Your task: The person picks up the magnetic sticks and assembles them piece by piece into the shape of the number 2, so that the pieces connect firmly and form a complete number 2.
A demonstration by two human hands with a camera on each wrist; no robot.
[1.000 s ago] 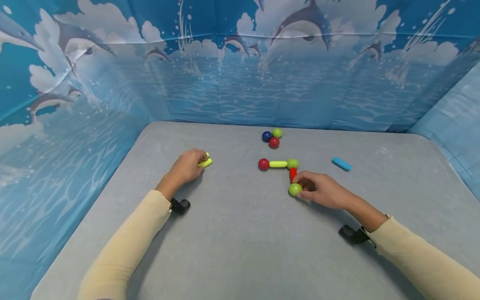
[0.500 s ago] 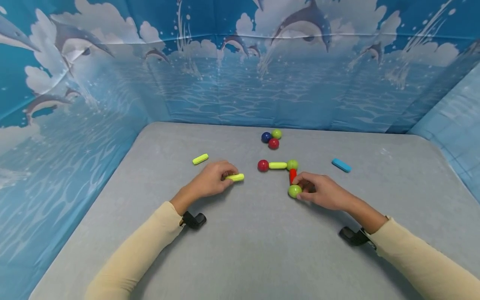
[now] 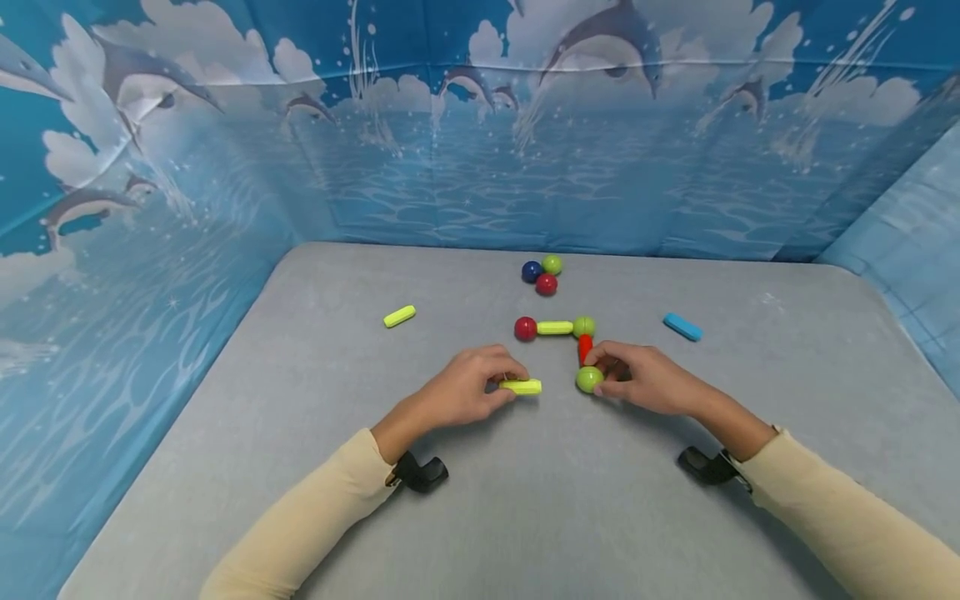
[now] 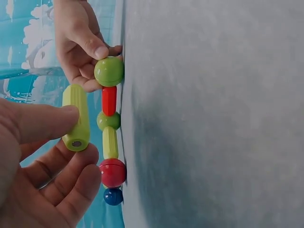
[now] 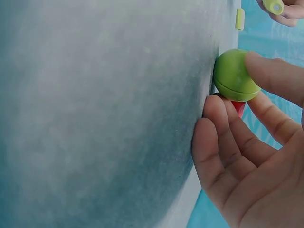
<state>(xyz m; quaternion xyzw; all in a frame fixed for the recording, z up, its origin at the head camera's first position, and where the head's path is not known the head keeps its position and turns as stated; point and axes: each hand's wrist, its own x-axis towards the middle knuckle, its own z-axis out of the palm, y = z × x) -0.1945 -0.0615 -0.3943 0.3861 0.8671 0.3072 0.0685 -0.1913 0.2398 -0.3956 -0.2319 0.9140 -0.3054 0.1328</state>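
Note:
Between thumb and fingers my left hand (image 3: 474, 387) pinches a yellow-green magnetic stick (image 3: 522, 387), pointing right; the left wrist view shows a round metal magnet in its end. My right hand (image 3: 647, 379) holds the near green ball (image 3: 589, 380) on the table, thumb on one side and fingers on the other. From that ball a red stick (image 3: 585, 350) runs back to another green ball (image 3: 583, 327). A yellow-green stick (image 3: 555, 328) leads left from there to a red ball (image 3: 526, 328), making an L. The held stick is apart from the near green ball.
Behind the L, a blue ball (image 3: 532, 271), a green ball (image 3: 552, 264) and a red ball (image 3: 546, 284) sit in a cluster. Another yellow-green stick (image 3: 399, 317) lies at left, a blue stick (image 3: 682, 327) at right. Dolphin-print curtain (image 3: 480, 192) borders the grey table (image 3: 525, 517).
My left hand has picked one yellow-green stick from the pair at left and carried it right and nearer, toward the near green ball. The right hand stays on that ball.

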